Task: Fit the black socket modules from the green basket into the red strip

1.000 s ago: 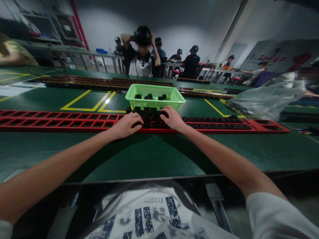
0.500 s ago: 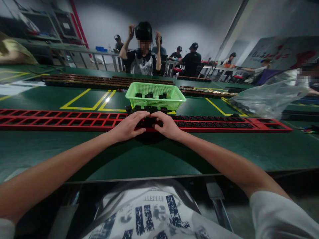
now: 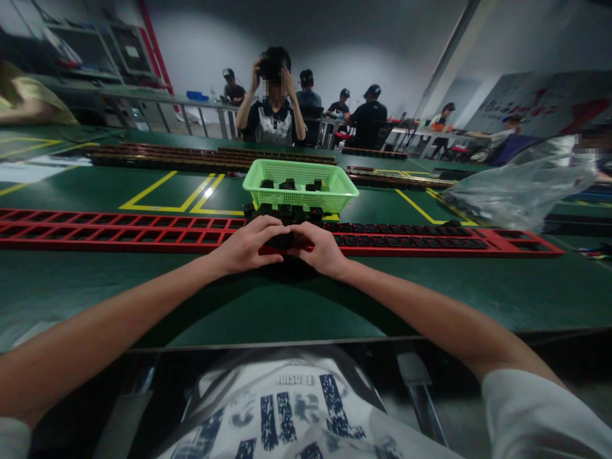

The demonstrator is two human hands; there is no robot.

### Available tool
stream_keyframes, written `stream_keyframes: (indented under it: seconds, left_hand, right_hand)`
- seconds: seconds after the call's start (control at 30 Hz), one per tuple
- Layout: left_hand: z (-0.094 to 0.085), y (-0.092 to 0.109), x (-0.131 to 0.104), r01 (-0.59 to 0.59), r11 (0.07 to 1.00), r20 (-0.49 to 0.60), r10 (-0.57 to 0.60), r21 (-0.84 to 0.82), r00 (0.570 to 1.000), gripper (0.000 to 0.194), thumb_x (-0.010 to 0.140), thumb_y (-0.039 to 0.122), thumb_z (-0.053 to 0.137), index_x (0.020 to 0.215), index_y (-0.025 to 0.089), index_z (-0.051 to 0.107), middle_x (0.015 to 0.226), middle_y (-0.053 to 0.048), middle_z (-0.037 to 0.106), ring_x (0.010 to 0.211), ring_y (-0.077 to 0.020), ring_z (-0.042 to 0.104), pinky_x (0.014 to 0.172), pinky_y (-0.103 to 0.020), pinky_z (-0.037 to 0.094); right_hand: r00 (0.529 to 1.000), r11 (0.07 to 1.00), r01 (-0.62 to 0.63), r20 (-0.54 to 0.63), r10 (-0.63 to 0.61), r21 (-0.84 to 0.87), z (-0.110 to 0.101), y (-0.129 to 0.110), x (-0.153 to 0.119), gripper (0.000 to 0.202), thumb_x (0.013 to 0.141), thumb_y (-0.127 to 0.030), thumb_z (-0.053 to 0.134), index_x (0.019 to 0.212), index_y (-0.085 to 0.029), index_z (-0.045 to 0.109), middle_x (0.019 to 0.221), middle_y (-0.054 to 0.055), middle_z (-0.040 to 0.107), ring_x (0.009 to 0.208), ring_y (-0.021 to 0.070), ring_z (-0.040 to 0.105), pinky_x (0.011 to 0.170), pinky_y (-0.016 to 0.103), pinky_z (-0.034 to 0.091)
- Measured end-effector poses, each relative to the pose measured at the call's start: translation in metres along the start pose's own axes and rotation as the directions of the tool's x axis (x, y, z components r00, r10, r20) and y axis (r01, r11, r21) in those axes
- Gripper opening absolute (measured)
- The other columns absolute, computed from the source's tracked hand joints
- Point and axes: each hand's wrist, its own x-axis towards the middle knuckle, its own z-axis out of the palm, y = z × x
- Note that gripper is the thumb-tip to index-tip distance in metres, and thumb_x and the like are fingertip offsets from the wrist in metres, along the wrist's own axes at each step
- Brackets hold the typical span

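Observation:
A long red frame (image 3: 502,241) with two rows of slots lies across the green table. Black parts (image 3: 406,241) fill its slots right of my hands; the slots to the left are bare. At its middle my left hand (image 3: 249,245) and my right hand (image 3: 318,247) meet, fingers curled around a small black part (image 3: 283,240) between them. The fingers partly hide that part. Just behind, a light green basket (image 3: 301,191) holds several black parts (image 3: 287,185), and more black parts sit along its front edge.
Dark strips (image 3: 191,155) lie behind the basket. A clear plastic bag (image 3: 516,191) is at the right. Across the table sits a person (image 3: 273,124) with both hands raised to their cap. Other people are farther back.
My fingers have closed in further around the black part, and the thumbs are nearer each other. The person opposite has brought their hands down and in to their cap.

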Motion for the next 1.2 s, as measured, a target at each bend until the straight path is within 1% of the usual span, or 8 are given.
stream_keyframes:
  seconds: [0.1,0.23,0.33,0.43,0.53,0.6,0.83,1.2]
  left_hand:
    - [-0.003,-0.001,0.002,0.022,0.999,0.02,-0.021,-0.037,1.0,0.045,0.096,0.018,0.071,0.139,0.024,0.058,0.127,-0.01,0.068,0.116,-0.0253,0.071,0.1,-0.038,0.063]
    - [-0.012,-0.007,0.001,0.084,0.996,0.067,-0.083,-0.006,0.994,0.053,0.086,0.014,0.061,0.139,0.021,0.056,0.129,-0.012,0.065,0.113,-0.027,0.07,0.097,-0.04,0.062]
    - [-0.02,-0.016,-0.001,0.144,0.989,0.139,-0.148,0.044,0.979,0.047,0.082,0.019,0.058,0.129,0.02,0.058,0.123,-0.012,0.065,0.105,-0.0283,0.068,0.092,-0.042,0.061]
    - [-0.025,-0.025,-0.001,0.207,0.97,0.211,-0.231,0.131,0.95,0.038,0.08,0.026,0.056,0.118,0.019,0.06,0.113,-0.013,0.067,0.099,-0.0314,0.067,0.088,-0.045,0.058]
    - [-0.026,-0.033,-0.001,0.217,0.958,0.288,-0.265,0.189,0.92,0.037,0.079,0.031,0.053,0.112,0.019,0.061,0.108,-0.015,0.069,0.099,-0.0355,0.066,0.088,-0.05,0.056]
    - [-0.026,-0.037,-0.001,0.22,0.955,0.329,-0.277,0.2,0.903,0.038,0.078,0.034,0.052,0.111,0.019,0.062,0.107,-0.015,0.071,0.098,-0.0363,0.066,0.088,-0.051,0.055]
    - [-0.027,-0.046,-0.003,0.235,0.94,0.376,-0.317,0.247,0.871,0.036,0.077,0.035,0.051,0.108,0.019,0.061,0.104,-0.015,0.071,0.097,-0.037,0.066,0.086,-0.05,0.052]
    - [-0.03,-0.044,0.0,0.242,0.933,0.413,-0.338,0.267,0.846,0.036,0.077,0.033,0.054,0.11,0.02,0.06,0.107,-0.014,0.071,0.098,-0.0356,0.066,0.086,-0.046,0.051]
  right_hand:
    - [0.998,0.997,0.063,0.018,-0.062,-0.037,0.0,-0.002,-0.002,0.039,0.099,-0.026,0.074,0.137,-0.019,0.07,0.113,0.008,0.074,0.096,0.0226,0.072,0.091,0.039,0.062]
    - [0.992,0.985,0.129,0.032,-0.126,-0.114,-0.001,0.0,-0.003,0.036,0.106,-0.025,0.062,0.141,-0.018,0.067,0.114,0.009,0.074,0.096,0.0216,0.072,0.091,0.038,0.063]
    - [0.98,0.969,0.192,0.076,-0.182,-0.154,-0.002,0.003,-0.002,0.031,0.106,-0.021,0.059,0.135,-0.019,0.069,0.116,0.011,0.075,0.102,0.0225,0.074,0.092,0.038,0.064]
    - [0.966,0.948,0.254,0.091,-0.24,-0.194,-0.003,0.003,-0.002,0.028,0.107,-0.018,0.057,0.131,-0.018,0.071,0.119,0.012,0.076,0.108,0.023,0.075,0.093,0.037,0.065]
    - [0.954,0.927,0.299,0.103,-0.282,-0.225,-0.003,0.002,-0.003,0.025,0.107,-0.017,0.057,0.128,-0.018,0.071,0.119,0.013,0.077,0.107,0.0226,0.076,0.091,0.036,0.065]
    - [0.947,0.918,0.321,0.113,-0.302,-0.232,-0.003,0.001,-0.003,0.024,0.108,-0.017,0.057,0.126,-0.018,0.072,0.119,0.013,0.077,0.106,0.0223,0.077,0.089,0.035,0.065]
    - [0.939,0.907,0.342,0.133,-0.318,-0.246,-0.004,0.001,-0.003,0.02,0.109,-0.018,0.056,0.12,-0.017,0.073,0.117,0.012,0.077,0.103,0.0216,0.077,0.086,0.034,0.064]
    - [0.939,0.906,0.34,0.15,-0.311,-0.251,-0.004,0.0,-0.003,0.021,0.109,-0.019,0.056,0.118,-0.017,0.074,0.116,0.013,0.077,0.1,0.0211,0.076,0.084,0.033,0.063]
